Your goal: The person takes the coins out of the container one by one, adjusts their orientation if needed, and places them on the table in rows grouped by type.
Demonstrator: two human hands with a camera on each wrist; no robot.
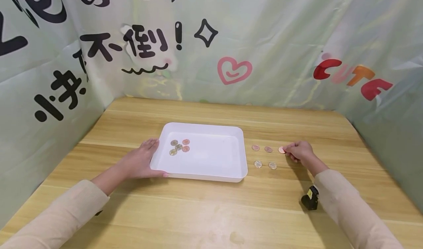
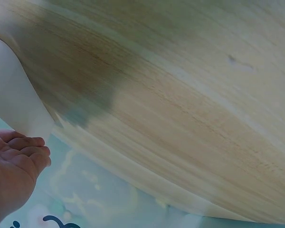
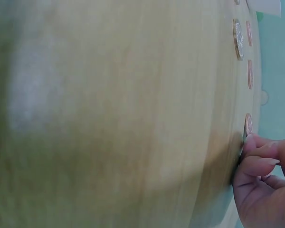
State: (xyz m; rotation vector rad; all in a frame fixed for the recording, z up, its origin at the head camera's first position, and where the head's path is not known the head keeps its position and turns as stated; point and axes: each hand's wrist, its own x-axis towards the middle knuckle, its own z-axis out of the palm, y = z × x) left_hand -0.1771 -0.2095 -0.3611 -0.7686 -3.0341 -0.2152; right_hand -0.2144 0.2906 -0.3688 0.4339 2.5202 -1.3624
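A white rectangular tray (image 1: pixel 211 157) sits on the table. My left hand (image 1: pixel 140 161) holds its left front corner, thumb along the front wall and fingers against the left side. Several brassy and reddish coins lie clustered in the tray's left part, one brassy coin (image 1: pixel 179 147) in the middle. Right of the tray, my right hand (image 1: pixel 300 151) has its thumb and fingertips on a reddish coin (image 3: pixel 248 123), pinching its edge at table level. Two reddish coins, one of them nearby (image 1: pixel 268 149), lie in line with it. Two pale coins, including one silvery coin (image 1: pixel 272 165), lie in front.
The wooden table (image 1: pixel 205 212) ends at printed cloth walls (image 1: pixel 274 50) at the back and sides. A small black object with a yellow label (image 1: pixel 310 198) is by the right sleeve. In the left wrist view, the tray's wall (image 2: pixel 9 85) shows beside the hand.
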